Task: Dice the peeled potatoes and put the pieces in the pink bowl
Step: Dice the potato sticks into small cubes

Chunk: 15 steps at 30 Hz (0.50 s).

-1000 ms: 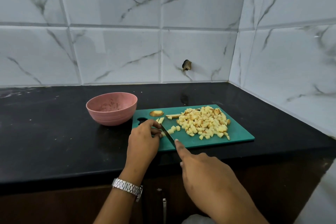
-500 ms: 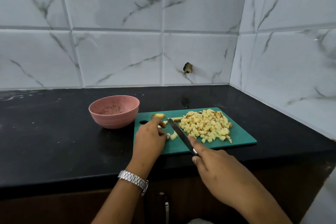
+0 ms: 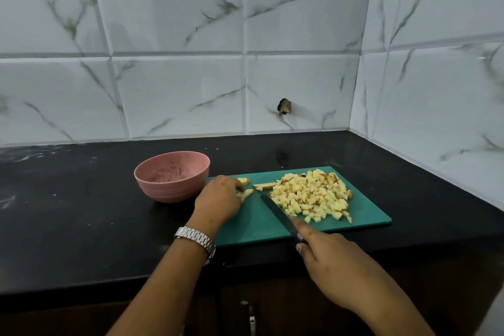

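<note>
A green cutting board lies on the black counter. A heap of diced potato pieces covers its right half. My left hand rests on the board's left end, fingers on a few small potato strips. A potato end piece and a strip lie just beyond my fingers. My right hand grips a knife whose blade lies flat-angled along the heap's left side. The pink bowl stands left of the board, holding only smears.
The black counter runs into a corner of white marble tiles on the right. A small dark hole marks the back wall. The counter's front edge lies just below the board, with a cabinet handle underneath.
The knife blade has swung right from beside my left hand and now lies against the diced heap. My left hand stays on the small pieces. The camera has shifted slightly.
</note>
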### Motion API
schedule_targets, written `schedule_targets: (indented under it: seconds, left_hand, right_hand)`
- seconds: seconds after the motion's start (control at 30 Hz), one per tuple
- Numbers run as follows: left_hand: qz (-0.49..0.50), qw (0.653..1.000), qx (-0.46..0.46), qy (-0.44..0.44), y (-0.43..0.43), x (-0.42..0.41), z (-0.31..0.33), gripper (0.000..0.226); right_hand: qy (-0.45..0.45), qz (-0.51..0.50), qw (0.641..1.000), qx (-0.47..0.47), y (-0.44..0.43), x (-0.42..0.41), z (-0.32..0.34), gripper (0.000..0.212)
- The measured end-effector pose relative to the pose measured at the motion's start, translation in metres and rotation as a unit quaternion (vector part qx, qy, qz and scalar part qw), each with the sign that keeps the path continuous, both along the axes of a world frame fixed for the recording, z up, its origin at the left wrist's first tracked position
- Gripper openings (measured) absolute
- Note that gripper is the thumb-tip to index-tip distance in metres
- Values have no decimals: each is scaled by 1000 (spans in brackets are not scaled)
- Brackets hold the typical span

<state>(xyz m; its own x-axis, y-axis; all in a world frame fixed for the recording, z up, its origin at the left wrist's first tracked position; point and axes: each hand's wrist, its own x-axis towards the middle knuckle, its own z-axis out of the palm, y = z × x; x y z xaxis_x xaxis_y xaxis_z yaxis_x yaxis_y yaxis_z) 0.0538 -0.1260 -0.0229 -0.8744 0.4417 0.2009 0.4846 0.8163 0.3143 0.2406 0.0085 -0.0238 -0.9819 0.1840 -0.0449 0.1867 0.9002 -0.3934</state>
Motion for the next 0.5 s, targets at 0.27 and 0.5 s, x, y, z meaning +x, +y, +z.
schedule_targets:
  seconds: [0.27, 0.5]
  left_hand:
    - [8, 1000, 1, -28, 8, -2, -2, 24]
    - [5, 1000, 4, 6, 8, 24, -11, 11]
  right_hand:
    - [10, -5, 999, -34, 6, -7, 0, 55]
    - [39, 9, 999, -13, -3, 2, 3, 54]
